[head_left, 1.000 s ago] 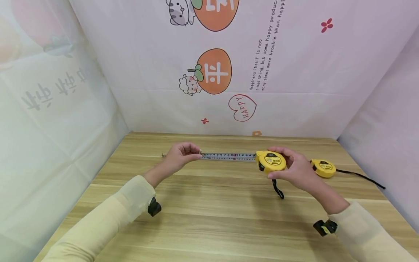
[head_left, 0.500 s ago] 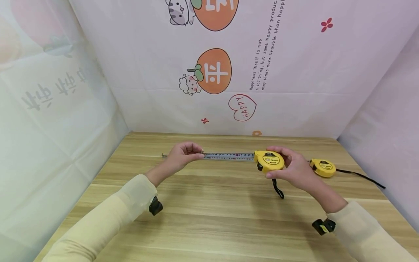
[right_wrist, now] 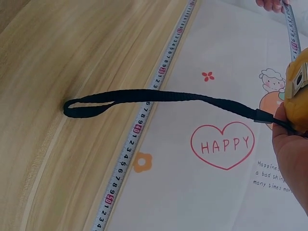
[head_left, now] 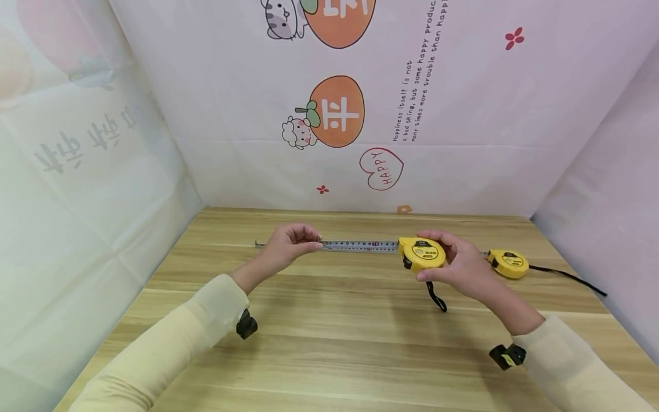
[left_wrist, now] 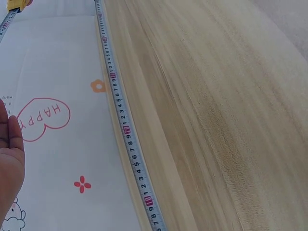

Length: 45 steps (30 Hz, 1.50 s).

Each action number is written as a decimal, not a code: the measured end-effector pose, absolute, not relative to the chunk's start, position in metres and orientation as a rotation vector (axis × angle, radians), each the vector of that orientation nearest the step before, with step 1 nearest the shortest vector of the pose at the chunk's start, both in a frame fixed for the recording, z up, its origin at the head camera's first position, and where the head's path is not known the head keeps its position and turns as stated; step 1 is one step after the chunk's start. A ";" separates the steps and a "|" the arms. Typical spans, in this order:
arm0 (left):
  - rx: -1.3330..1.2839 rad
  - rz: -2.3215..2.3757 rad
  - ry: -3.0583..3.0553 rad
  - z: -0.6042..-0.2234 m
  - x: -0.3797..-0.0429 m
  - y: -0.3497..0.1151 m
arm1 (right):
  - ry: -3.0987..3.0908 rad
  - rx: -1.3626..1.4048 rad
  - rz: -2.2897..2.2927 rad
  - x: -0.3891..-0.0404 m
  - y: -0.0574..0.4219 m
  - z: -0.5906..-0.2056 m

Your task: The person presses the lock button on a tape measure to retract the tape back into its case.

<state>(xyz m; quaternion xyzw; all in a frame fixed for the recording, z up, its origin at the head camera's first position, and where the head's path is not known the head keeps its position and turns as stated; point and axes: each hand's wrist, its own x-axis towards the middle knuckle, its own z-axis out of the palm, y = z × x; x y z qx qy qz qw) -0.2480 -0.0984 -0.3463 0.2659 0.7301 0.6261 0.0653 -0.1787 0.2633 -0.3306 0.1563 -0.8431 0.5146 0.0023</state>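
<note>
A yellow tape measure point(head_left: 423, 253) is gripped by its case in my right hand point(head_left: 460, 264), thumb below and fingers over the top. From it a short length of metal blade point(head_left: 360, 245) runs left to my left hand point(head_left: 288, 245), which pinches its end between thumb and fingers. The black wrist strap point(right_wrist: 139, 95) dangles from the case. Behind the hands, a second tape measure point(head_left: 508, 264) lies on the table at the right. Its long blade point(left_wrist: 126, 130) stretches along the table's back edge, and the hooked end shows left of my left hand.
The wooden table point(head_left: 329, 337) meets a white printed cloth wall point(head_left: 247, 166) at the back, with cloth walls on both sides as well. A black strap point(head_left: 568, 278) trails right from the lying tape measure. A small black camera point(head_left: 246, 324) sits on the left wrist.
Both hands have drawn slightly closer together, the left shifting right and the right shifting left. The blade between them shows a little shorter. The lying tape measure stays put.
</note>
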 end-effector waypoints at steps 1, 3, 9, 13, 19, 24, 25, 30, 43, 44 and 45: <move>0.806 1.889 2.205 -0.347 -0.248 -0.098 | -2.645 0.493 1.610 -0.179 0.263 -0.331; 0.815 1.889 2.210 -0.347 -0.248 -0.098 | -2.644 0.498 1.603 -0.179 0.263 -0.332; 0.828 1.894 2.215 -0.347 -0.247 -0.098 | -2.646 0.504 1.578 -0.180 0.263 -0.334; 0.833 1.891 2.219 -0.347 -0.247 -0.098 | -2.646 0.504 1.570 -0.180 0.262 -0.334; 0.834 1.890 2.216 -0.348 -0.247 -0.097 | -2.641 0.514 1.589 -0.180 0.261 -0.334; 0.834 1.880 2.224 -0.350 -0.248 -0.097 | -2.648 0.515 1.589 -0.180 0.260 -0.335; 0.839 1.880 2.224 -0.350 -0.248 -0.097 | -2.649 0.514 1.589 -0.180 0.260 -0.335; 0.839 1.874 2.224 -0.351 -0.249 -0.097 | -2.644 0.515 1.592 -0.180 0.259 -0.336; 0.809 1.866 2.210 -0.349 -0.247 -0.095 | -2.645 0.534 1.545 -0.183 0.257 -0.338; 0.810 1.866 2.210 -0.349 -0.247 -0.095 | -2.644 0.537 1.544 -0.183 0.257 -0.339; 0.811 1.866 2.209 -0.350 -0.247 -0.095 | -2.642 0.539 1.542 -0.183 0.257 -0.339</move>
